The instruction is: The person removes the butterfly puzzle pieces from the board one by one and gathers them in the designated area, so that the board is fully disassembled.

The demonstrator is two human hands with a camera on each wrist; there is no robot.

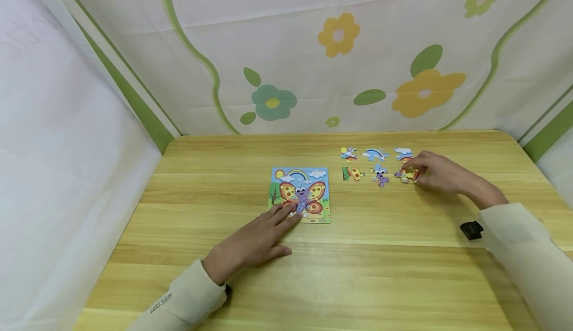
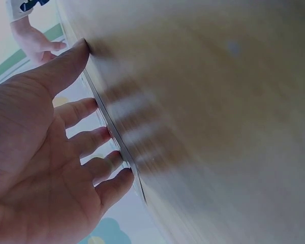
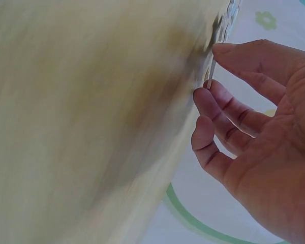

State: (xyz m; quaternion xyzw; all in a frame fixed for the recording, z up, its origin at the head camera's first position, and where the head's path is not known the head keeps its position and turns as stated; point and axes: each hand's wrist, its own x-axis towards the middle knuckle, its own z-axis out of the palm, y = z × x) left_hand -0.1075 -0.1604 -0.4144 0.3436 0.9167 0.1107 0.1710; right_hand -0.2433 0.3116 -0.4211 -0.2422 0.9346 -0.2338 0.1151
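My left hand [image 1: 257, 237] lies with its fingers straight on the lower left part of a square butterfly puzzle board [image 1: 274, 172]. In the left wrist view the fingertips touch the board's thin edge [image 2: 113, 130], and the thumb reaches down beside it. To the right, my right hand [image 1: 443, 176] pinches a red and yellow wing puzzle piece [image 1: 409, 175] between thumb and fingers. The right wrist view shows this piece [image 3: 211, 72] edge-on, its underside close to the table; whether it touches the wood I cannot tell.
Several loose puzzle pieces lie in two rows right of the board, among them a rainbow piece [image 1: 375, 154], a purple body piece [image 1: 380, 176] and a cloud piece [image 1: 402, 153]. A flower-patterned curtain [image 1: 304, 82] hangs behind the wooden table [image 1: 358, 271].
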